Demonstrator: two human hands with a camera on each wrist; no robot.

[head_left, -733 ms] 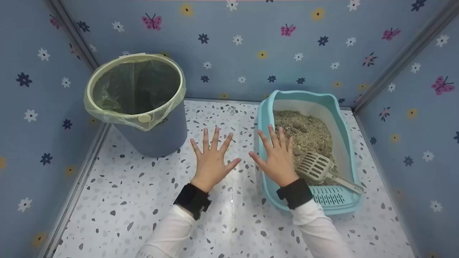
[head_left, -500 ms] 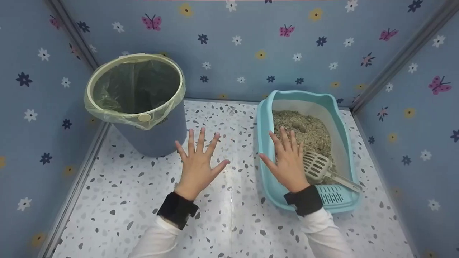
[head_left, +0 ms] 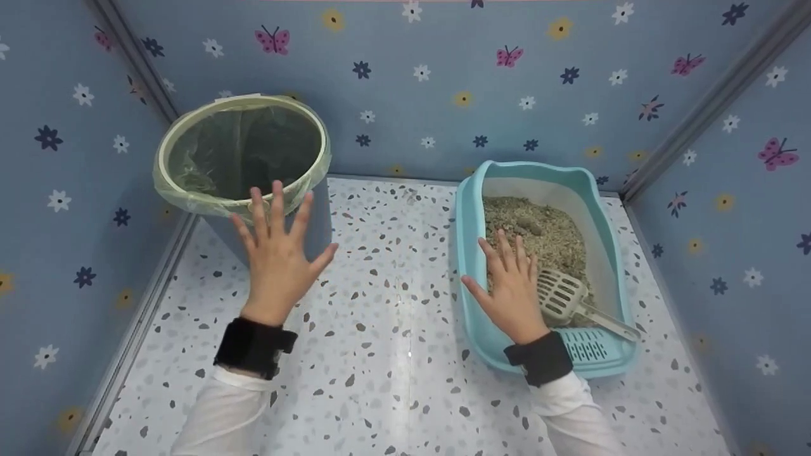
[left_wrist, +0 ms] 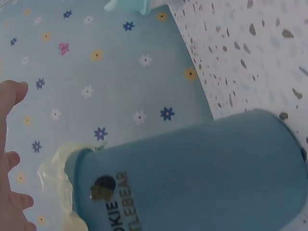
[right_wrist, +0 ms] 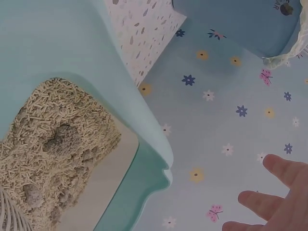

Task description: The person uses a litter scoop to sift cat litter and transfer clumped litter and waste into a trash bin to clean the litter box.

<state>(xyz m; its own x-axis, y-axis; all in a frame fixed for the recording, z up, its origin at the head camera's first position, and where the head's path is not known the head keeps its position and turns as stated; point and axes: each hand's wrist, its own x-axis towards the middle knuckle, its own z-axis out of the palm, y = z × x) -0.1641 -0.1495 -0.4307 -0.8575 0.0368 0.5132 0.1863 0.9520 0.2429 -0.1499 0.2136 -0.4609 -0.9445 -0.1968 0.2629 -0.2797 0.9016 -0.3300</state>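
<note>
My left hand (head_left: pixel 275 266), fingers spread and holding nothing, is in front of the blue trash can (head_left: pixel 320 221). Its fingertips overlap the can's pale rim in the head view, and a thin yellowish bag (head_left: pixel 184 201) is folded over that rim. Spread over the left side of the turquoise litter box (head_left: pixel 470 253), my right hand (head_left: pixel 512 294) is also bare of any object. Pellet litter (right_wrist: pixel 72 130) with darker clumps (right_wrist: pixel 62 139) fills the box. A beige slotted litter scoop (head_left: pixel 561 296) lies on the litter just right of that hand, its handle across the box's right front rim.
Speckled white floor (head_left: pixel 380 316) runs between the can and the box. Blue flowered wall panels (head_left: pixel 431 101) enclose the space at the back, left and right. A perforated step (head_left: pixel 586 345) forms the box's front end.
My left hand has swung left from the middle of the floor to the trash can's rim. The right hand has shifted slightly right, over the litter box. Can, box and scoop stay put.
</note>
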